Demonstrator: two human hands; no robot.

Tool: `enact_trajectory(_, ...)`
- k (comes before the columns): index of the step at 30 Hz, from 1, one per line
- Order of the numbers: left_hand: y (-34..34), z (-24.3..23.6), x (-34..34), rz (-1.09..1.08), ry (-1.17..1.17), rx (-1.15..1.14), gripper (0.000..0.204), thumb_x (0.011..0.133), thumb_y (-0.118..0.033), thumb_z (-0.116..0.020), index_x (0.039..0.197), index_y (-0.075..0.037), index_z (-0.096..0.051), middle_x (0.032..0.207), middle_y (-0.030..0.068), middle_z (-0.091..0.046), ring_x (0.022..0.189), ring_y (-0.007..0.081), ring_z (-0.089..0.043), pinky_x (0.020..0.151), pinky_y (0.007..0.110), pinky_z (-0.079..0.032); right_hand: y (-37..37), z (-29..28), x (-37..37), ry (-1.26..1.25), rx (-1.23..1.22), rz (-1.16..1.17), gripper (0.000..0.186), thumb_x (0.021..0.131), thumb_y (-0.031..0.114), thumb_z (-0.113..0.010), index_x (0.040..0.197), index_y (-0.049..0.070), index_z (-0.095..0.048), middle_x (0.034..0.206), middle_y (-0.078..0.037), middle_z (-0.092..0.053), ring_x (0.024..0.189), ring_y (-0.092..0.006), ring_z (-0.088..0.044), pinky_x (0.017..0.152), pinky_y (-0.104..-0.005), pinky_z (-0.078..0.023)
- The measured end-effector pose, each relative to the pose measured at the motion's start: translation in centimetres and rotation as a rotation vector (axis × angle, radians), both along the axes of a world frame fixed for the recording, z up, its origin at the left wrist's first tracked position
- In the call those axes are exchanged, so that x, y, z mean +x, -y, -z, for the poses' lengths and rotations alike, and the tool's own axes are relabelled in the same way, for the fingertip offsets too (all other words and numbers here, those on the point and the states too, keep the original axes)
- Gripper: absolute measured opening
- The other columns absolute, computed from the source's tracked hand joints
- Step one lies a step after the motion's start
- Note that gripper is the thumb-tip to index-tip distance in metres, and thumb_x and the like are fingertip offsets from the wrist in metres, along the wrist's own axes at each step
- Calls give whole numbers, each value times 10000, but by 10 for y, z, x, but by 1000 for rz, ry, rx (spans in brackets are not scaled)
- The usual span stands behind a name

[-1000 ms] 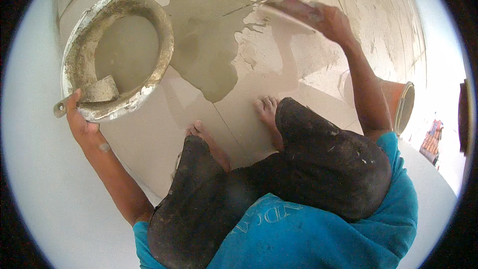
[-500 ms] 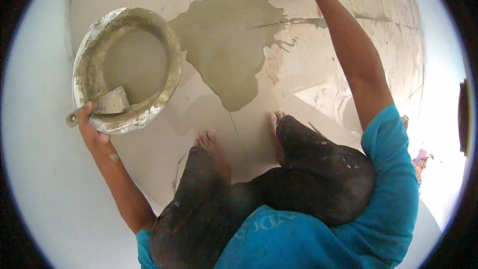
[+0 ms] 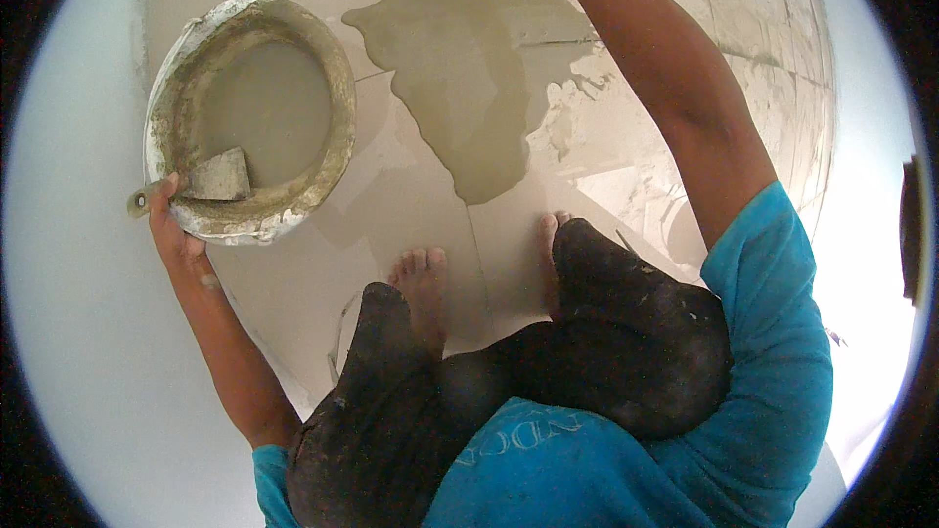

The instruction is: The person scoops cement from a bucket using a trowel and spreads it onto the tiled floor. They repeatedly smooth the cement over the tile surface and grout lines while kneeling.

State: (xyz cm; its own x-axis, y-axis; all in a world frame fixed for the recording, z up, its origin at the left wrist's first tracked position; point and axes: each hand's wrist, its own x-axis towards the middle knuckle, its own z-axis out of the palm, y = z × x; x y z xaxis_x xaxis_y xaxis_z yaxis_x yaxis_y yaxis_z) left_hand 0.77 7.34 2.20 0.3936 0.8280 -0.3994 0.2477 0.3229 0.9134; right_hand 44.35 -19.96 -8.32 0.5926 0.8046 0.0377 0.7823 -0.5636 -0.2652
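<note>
At the left, my left hand (image 3: 174, 227) grips the near-left rim of a grout-caked bucket (image 3: 337, 152). Its thumb lies over the handle of a putty knife (image 3: 220, 176), whose coated blade rests inside the rim; the other fingers are partly hidden under the bucket. Grey-green slurry (image 3: 269, 112) fills the lower part of the bucket. A wide puddle of the same slurry (image 3: 465, 78) spreads over the floor tiles. My right forearm (image 3: 636, 29) reaches across to the top edge, beyond which the right hand is out of sight.
Pale tiles (image 3: 391, 205) with dark joint lines and dried smears surround the puddle. My bare feet (image 3: 423, 284) stand just short of its near tip. A pale wall (image 3: 78, 264) runs along the left.
The view has shifted, with the puddle appearing farther right. My right hand has passed out beyond the top edge. My left hand keeps its hold on the bucket and putty knife.
</note>
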Motion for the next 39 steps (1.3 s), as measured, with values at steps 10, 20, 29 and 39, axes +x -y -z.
enact_trajectory(10,10,7,17,-19,9,-71,473,801,-144,-645,1208,47,-501,1142,163,-574,1023,303,-576,901,437,-488,-34,-1,-10,101,41,-435,262,818,179,-565,1061,114,-634,999,-109,-669,958,-300,-638,766,-458,-507)
enact_trajectory(20,33,-9,29,63,-185,77,526,792,-216,-723,1199,61,-536,1170,146,-577,1056,253,-569,925,387,-466,15,-7,-17,36,-160,-672,156,826,175,-558,935,103,-645,947,-118,-656,915,-327,-616,804,-502,-426)
enact_trajectory(29,27,-12,16,199,-485,439,646,766,-325,-774,1223,58,-526,1200,167,-567,1118,246,-530,977,349,-399,56,-23,-11,93,-247,-444,209,840,183,-545,1010,128,-652,952,-120,-661,898,-310,-631,784,-461,-466)
enact_trajectory(39,57,-21,39,192,-677,825,859,805,-410,-729,1415,-19,-268,1352,279,-420,1248,349,-451,1027,407,-368,60,5,90,36,-154,330,344,855,192,-572,1196,151,-592,1153,-84,-640,1041,-283,-623,856,-415,-500)
